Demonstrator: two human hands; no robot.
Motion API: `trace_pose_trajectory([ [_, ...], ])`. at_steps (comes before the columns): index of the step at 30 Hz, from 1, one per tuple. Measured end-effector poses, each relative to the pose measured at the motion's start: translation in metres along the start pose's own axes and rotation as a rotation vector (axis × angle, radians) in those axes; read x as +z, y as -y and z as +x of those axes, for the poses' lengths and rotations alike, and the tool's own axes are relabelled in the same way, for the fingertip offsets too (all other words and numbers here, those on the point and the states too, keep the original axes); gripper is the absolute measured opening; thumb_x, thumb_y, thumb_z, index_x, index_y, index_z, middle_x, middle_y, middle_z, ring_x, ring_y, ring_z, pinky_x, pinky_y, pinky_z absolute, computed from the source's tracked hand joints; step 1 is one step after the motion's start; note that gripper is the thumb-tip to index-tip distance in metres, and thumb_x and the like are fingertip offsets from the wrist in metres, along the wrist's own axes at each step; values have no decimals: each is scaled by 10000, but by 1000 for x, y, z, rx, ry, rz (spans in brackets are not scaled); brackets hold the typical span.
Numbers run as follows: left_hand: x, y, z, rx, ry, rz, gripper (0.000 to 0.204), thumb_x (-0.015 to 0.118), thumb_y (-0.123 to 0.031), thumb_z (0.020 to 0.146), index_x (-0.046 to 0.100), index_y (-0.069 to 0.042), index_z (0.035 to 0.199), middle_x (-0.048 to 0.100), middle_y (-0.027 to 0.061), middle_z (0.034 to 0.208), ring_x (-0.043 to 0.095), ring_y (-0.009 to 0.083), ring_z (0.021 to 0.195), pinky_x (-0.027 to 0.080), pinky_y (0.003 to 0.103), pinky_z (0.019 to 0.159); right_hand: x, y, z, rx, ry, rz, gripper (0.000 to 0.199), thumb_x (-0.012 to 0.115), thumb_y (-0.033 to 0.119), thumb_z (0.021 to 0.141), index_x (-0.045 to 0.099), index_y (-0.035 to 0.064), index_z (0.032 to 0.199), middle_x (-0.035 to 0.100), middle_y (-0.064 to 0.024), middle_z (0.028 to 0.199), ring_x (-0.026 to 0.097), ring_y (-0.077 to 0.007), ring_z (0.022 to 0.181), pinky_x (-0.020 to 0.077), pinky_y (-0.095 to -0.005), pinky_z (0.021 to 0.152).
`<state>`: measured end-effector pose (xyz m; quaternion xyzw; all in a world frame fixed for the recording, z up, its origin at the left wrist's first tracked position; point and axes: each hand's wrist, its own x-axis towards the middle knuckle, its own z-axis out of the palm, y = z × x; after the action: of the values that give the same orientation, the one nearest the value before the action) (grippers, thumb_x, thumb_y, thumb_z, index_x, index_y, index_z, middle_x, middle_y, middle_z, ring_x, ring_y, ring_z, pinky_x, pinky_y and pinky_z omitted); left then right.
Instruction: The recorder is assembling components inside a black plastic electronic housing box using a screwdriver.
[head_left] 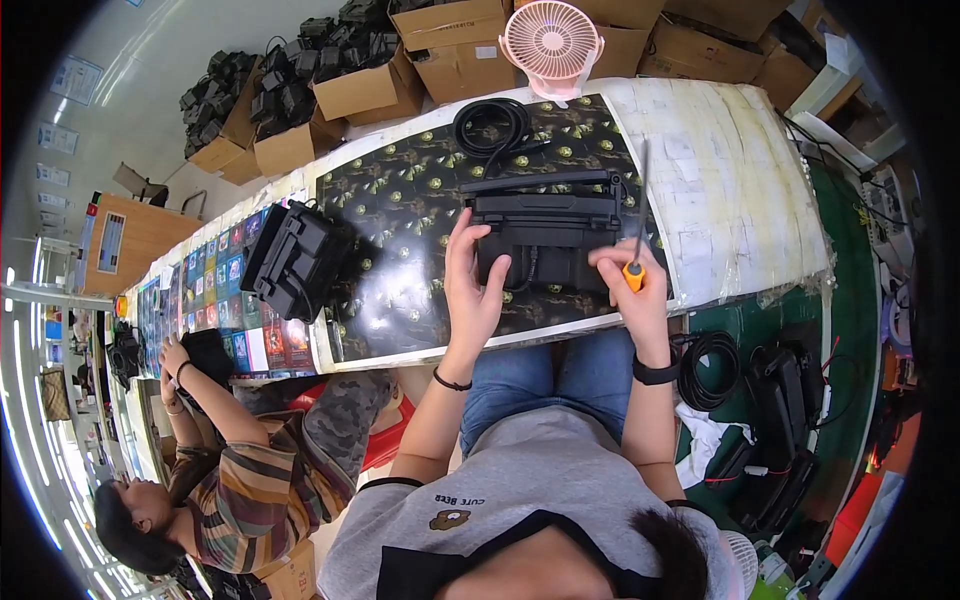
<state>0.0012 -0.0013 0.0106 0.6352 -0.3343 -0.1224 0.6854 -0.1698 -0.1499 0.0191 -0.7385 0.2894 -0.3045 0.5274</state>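
Note:
A black plastic case [545, 225] with a long hinged-looking bar on its far side and a short coiled cable [533, 265] lies on the table in front of me. My left hand [474, 285] is at its near left corner, thumb and fingers apart, fingertips against the case's side. In my right hand [640, 290], at the near right corner, is a screwdriver [634, 275] with an orange handle. Its thin shaft points away from me, past the case's right side. The right fingers are curled, and some touch or lie close to the case.
A looped black cable [492, 128] lies beyond the case, and a pink fan [552, 45] stands at the table's far edge. Another black case [298, 258] sits to the left. A co-worker [230, 460] handles something dark there. Cartons [370, 90] stand behind; black units [780, 420] lie at right.

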Motion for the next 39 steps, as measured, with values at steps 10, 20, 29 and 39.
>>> trace_pose_trajectory([
  [10, 0, 3, -2, 23, 8, 36, 453, 656, 48, 877, 517, -83, 1288, 322, 159, 1561, 403, 277, 1401, 370, 374, 1126, 1, 9, 22, -258, -149, -148, 260, 795, 123, 807, 738, 100, 1059, 532, -33, 903, 531, -179, 891, 435, -285, 806],
  [20, -10, -24, 37, 304, -113, 585, 95, 674, -113, 890, 623, -49, 842, 535, 149, 1311, 468, 385, 1255, 331, 463, 1074, 10, 5, 23, -199, -184, 27, 122, 794, 98, 806, 709, 52, 879, 540, -16, 901, 524, -149, 846, 421, -268, 760],
  [29, 18, -32, 76, 483, 229, 991, 426, 616, -314, 938, 560, -211, 1347, 499, 76, 1385, 372, 331, 1367, 256, 609, 1114, 8, 9, 27, -96, -215, 89, 130, 769, 86, 840, 686, 61, 937, 564, -14, 932, 536, -113, 815, 428, -233, 743],
  [39, 18, -28, 66, 512, 225, 1023, 540, 654, -291, 898, 512, -206, 1411, 485, 84, 1354, 382, 359, 1324, 312, 557, 1097, 13, 44, 31, -6, -336, -207, 171, 774, 175, 873, 729, 22, 936, 713, -55, 743, 651, -81, 660, 501, -214, 636],
])
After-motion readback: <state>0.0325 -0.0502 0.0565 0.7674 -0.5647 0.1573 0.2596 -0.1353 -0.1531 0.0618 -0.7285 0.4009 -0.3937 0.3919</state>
